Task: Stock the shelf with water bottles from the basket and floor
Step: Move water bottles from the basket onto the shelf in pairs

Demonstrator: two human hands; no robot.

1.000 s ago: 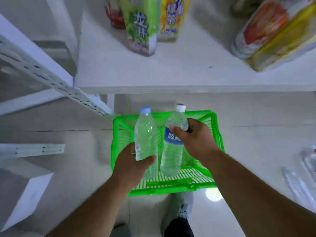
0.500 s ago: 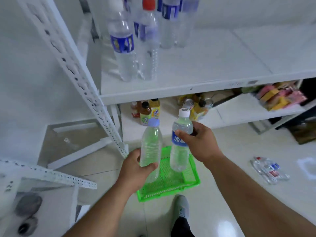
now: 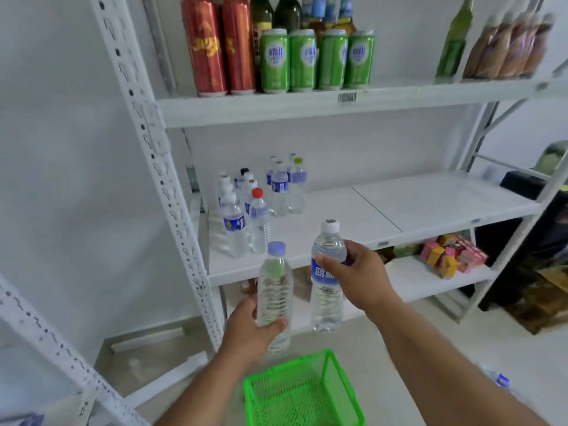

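Observation:
My left hand (image 3: 253,332) grips a clear water bottle with a pale blue cap (image 3: 274,290) near its base, upright. My right hand (image 3: 359,276) grips a second water bottle with a white cap and a blue label (image 3: 326,290) round its upper half. Both bottles hang in front of the middle shelf (image 3: 338,229), just below its front edge. Several water bottles (image 3: 255,207) stand at the shelf's left end. The green basket (image 3: 302,392) sits on the floor below my hands and looks to hold nothing.
Red and green cans (image 3: 276,56) and bottles fill the top shelf. Colourful boxes (image 3: 451,253) lie on the lower shelf at right. A white perforated upright (image 3: 159,167) stands left of the shelves. More plastic-wrapped bottles (image 3: 501,379) lie on the floor at far right.
The view has risen from the basket to the shelves. Both hands lifted their bottles out of the basket up to the middle shelf's front edge.

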